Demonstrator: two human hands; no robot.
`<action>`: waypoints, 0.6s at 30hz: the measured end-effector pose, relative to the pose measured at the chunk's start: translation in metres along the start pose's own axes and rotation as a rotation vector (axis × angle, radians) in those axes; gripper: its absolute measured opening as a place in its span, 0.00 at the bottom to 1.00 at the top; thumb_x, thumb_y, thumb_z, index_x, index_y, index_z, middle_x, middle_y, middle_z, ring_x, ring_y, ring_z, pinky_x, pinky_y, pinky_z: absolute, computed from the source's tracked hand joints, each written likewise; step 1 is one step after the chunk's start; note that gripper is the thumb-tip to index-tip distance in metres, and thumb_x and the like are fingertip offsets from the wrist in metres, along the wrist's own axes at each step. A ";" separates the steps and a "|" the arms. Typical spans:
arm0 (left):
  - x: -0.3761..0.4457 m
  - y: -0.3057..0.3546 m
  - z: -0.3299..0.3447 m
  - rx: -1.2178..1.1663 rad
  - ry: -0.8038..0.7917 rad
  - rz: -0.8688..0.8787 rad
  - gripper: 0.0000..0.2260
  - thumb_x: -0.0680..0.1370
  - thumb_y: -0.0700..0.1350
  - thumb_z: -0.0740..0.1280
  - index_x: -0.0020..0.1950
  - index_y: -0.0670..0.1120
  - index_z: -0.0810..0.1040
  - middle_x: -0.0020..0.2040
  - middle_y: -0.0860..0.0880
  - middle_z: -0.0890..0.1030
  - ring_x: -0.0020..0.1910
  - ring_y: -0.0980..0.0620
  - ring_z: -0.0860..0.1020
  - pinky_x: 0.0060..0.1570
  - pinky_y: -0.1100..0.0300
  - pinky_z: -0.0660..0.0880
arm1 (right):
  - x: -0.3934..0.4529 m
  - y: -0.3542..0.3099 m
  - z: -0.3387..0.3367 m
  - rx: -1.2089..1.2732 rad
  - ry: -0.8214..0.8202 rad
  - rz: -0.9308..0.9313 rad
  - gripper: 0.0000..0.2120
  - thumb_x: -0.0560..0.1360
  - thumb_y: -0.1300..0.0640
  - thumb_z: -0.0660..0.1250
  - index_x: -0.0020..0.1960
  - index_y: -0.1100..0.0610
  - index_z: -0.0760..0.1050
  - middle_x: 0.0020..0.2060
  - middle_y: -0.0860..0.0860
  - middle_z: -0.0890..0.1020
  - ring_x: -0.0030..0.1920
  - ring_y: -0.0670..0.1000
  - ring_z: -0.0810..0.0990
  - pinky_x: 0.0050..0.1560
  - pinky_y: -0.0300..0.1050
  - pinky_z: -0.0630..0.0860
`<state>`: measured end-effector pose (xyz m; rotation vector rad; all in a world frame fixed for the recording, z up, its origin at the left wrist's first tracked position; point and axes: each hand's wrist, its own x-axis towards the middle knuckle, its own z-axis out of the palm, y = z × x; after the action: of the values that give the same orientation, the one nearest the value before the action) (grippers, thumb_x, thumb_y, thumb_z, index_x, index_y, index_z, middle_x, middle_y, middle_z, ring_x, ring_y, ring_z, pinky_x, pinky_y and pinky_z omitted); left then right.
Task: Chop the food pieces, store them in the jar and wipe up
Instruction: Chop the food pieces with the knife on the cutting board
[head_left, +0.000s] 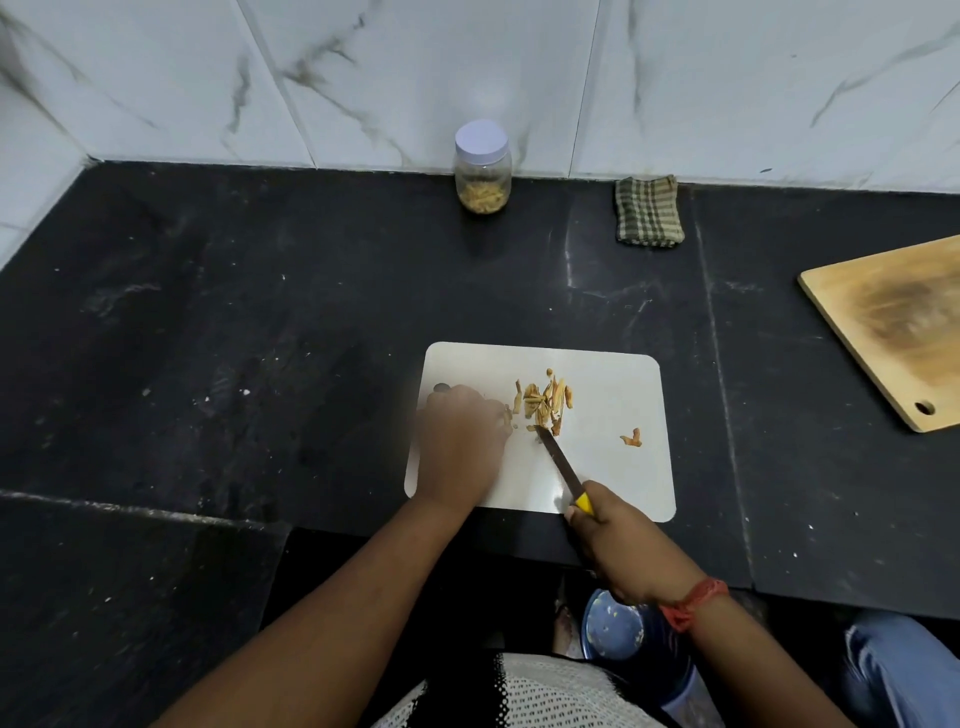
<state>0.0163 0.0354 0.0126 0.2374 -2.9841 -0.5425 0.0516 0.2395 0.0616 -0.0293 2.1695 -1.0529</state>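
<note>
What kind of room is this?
Most likely a kitchen: a dark stone counter against a tiled wall, with a white chopping board, a knife and a food jar.

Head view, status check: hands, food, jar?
Right hand grips yellow-handled knife. Left hand on white cutting board, beside tan food strips. Lidded clear jar stands apart. Nothing obstructing.

The left hand (460, 441) lies knuckles up, blurred, its fingers curled downward, and what they hold cannot be seen. The right hand (618, 540) is fisted, thumb forward, a red thread band around its wrist. Both forearms reach forward, bare.
</note>
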 end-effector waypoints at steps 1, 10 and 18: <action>0.003 0.001 -0.001 0.003 -0.002 0.002 0.08 0.77 0.51 0.71 0.56 0.54 0.83 0.56 0.52 0.75 0.58 0.49 0.67 0.53 0.55 0.56 | 0.001 0.000 -0.001 0.002 0.009 -0.010 0.05 0.82 0.51 0.59 0.49 0.51 0.69 0.33 0.48 0.74 0.29 0.46 0.71 0.27 0.36 0.66; 0.031 0.005 -0.007 -0.139 -0.083 0.085 0.13 0.79 0.52 0.67 0.63 0.55 0.80 0.60 0.54 0.74 0.62 0.51 0.65 0.60 0.51 0.60 | 0.002 0.000 -0.007 0.082 0.049 -0.035 0.07 0.82 0.50 0.59 0.45 0.45 0.67 0.30 0.44 0.72 0.26 0.40 0.69 0.27 0.32 0.63; 0.083 0.045 0.001 0.007 -0.140 0.207 0.10 0.82 0.50 0.63 0.61 0.54 0.81 0.61 0.53 0.76 0.61 0.49 0.69 0.58 0.52 0.61 | 0.005 0.002 -0.029 0.207 0.174 0.000 0.09 0.82 0.50 0.59 0.47 0.55 0.67 0.30 0.52 0.71 0.21 0.46 0.67 0.21 0.38 0.63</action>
<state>-0.0717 0.0630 0.0333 -0.1133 -3.0939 -0.5453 0.0305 0.2591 0.0697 0.1637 2.2007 -1.3167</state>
